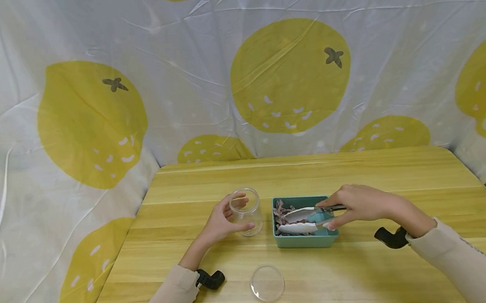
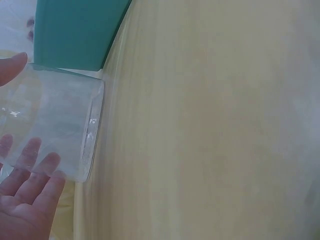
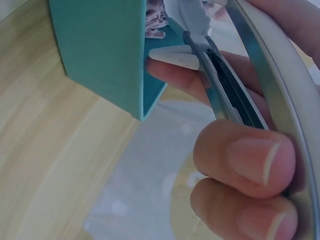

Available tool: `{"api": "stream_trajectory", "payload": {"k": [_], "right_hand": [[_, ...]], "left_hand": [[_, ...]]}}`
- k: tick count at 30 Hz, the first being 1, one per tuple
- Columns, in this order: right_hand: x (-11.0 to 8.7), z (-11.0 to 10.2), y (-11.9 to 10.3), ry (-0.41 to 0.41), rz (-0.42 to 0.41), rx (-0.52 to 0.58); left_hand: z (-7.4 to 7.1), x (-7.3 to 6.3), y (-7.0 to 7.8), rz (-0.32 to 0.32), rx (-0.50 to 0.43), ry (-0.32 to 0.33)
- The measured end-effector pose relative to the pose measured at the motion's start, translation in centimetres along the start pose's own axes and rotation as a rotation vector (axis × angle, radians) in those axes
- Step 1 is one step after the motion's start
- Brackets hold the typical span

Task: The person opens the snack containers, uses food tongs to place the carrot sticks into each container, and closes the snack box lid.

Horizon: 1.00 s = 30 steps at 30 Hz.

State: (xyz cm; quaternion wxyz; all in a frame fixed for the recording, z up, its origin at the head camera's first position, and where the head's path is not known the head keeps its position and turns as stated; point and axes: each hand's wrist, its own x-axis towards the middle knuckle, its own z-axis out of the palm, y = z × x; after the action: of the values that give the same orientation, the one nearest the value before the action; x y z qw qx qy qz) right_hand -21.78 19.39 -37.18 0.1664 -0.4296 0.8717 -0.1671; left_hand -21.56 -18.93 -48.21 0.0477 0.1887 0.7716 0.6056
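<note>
My left hand (image 1: 221, 220) holds a clear, open-topped jar (image 1: 251, 221) upright on the table, thumb on one side and fingers on the other. In the left wrist view the fingers show through the jar's wall (image 2: 62, 115). With my right hand (image 1: 363, 202) I grip metal tongs (image 1: 329, 208) whose pale, scalloped tips reach into a teal box (image 1: 305, 240). Purplish-brown shredded pieces (image 1: 280, 212) lie at the box's left side. The right wrist view has the fingers wrapped around the tongs' arms (image 3: 295, 85); whether the tips pinch any pieces is hard to tell.
A round clear lid (image 1: 267, 284) lies flat on the wooden table (image 1: 354, 279), in front of the jar and box. A white curtain (image 1: 196, 66) printed with yellow lemons hangs behind the table and at both sides.
</note>
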Motion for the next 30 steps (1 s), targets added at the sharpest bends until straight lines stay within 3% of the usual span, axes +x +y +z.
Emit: {"api": "stream_trajectory", "payload": {"k": [21,30], "right_hand": [[-0.5,-0.2,0.6,0.024,-0.037,0.008],[-1.3,-0.9,0.4,0.017,-0.024,0.088]], "left_hand": [[0.0,0.0,0.2,0.008,0.005,-0.004],[0.0,0.0,0.1,0.009,-0.005,-0.007]]}}
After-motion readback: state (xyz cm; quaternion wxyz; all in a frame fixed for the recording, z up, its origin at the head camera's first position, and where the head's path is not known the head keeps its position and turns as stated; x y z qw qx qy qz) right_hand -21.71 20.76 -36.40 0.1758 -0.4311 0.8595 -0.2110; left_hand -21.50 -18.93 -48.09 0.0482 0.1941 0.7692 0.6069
